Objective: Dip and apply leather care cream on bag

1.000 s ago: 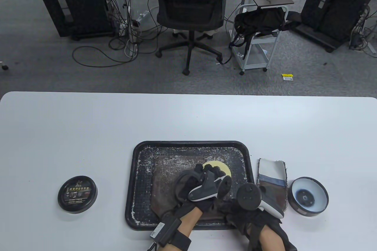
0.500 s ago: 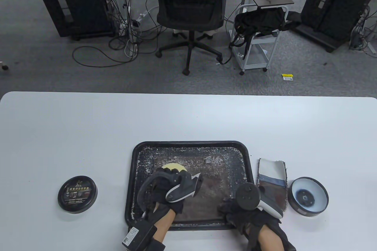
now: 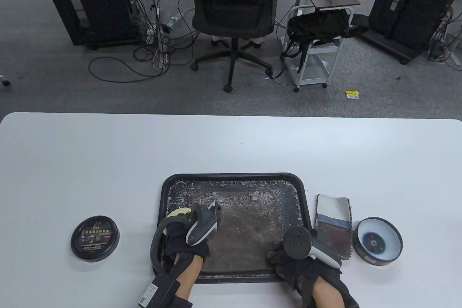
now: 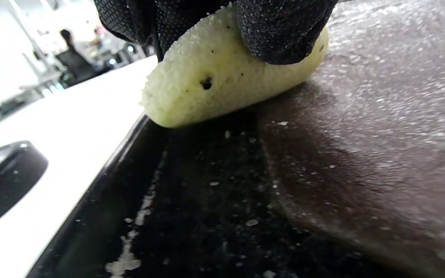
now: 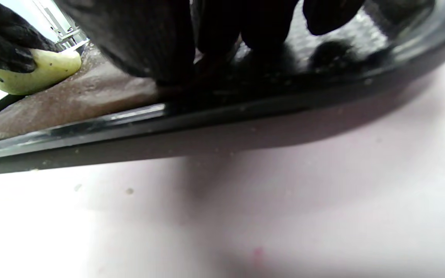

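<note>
Two hands are on the tray (image 3: 164,192). Your left hand (image 3: 187,237) grips the sponge (image 4: 222,77) at the bag's (image 3: 245,235) left edge. Your right hand (image 3: 288,261) presses the bag's right corner, fingers bent. Rub toward it.

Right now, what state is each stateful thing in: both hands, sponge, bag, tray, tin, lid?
left hand: grips the sponge
sponge: pressed on the bag's left edge
right hand: fingers press on the bag's near right corner
bag: flat in the tray, flecked with cream
tray: on the table, residue-speckled
cream tin: open
lid: off, lying left of the tray
</note>
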